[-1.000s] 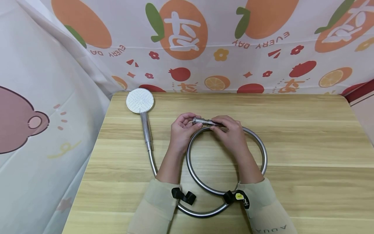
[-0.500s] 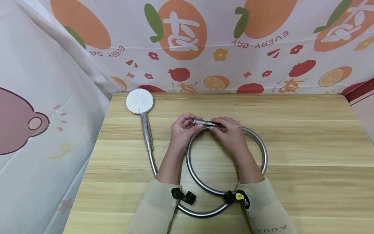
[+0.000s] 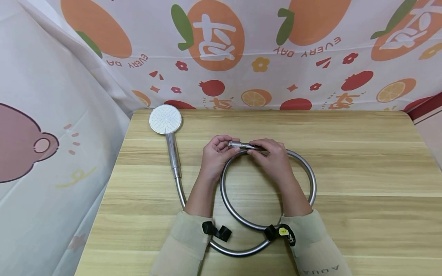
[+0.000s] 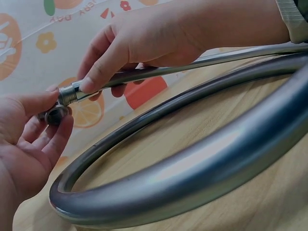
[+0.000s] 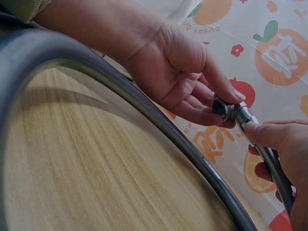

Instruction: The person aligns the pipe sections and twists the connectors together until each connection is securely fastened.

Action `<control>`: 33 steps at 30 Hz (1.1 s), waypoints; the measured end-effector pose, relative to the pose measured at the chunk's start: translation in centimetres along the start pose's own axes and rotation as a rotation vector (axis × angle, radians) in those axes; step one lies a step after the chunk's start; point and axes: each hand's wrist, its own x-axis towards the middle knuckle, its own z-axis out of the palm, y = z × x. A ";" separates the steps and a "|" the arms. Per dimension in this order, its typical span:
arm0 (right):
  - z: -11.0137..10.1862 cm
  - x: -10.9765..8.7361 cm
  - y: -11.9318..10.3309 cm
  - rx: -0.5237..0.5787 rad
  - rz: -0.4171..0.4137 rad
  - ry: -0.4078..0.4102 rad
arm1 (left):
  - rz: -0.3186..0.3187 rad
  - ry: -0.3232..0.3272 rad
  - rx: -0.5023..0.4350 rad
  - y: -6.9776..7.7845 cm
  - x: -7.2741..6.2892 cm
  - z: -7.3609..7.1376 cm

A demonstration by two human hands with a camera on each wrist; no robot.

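My left hand pinches a small metal hose fitting between thumb and fingertips. In the right wrist view its threaded mouth faces away from the hose, to the left. My right hand holds the end of the metal shower hose right beside the fitting, its thumb lying along the metal collar. Fitting and hose end are joined in line, raised above the table. The rest of the hose loops under my forearms and runs left to a round shower head, which lies face up.
A wood-grain table carries everything. Behind it hangs a fruit-print cloth; a pale cloth drapes at the left. Black straps with small cameras sit on both sleeves.
Both hands, with the fitting and hose end, have shifted very slightly towards me. The grips look the same, and the shower head and hose loop stay put.
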 end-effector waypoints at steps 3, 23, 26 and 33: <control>-0.1 0.0 -0.1 -0.007 0.007 -0.004 | -0.002 -0.001 0.006 0.1 0.0 0.0; 0.0 -0.1 0.0 -0.014 -0.010 -0.022 | -0.019 -0.024 0.013 0.4 -0.2 0.2; 0.0 0.0 0.0 -0.014 -0.012 -0.030 | -0.019 -0.019 0.011 0.3 -0.1 0.2; 0.0 0.1 0.1 -0.020 -0.026 -0.030 | -0.028 -0.012 0.018 0.2 -0.1 0.1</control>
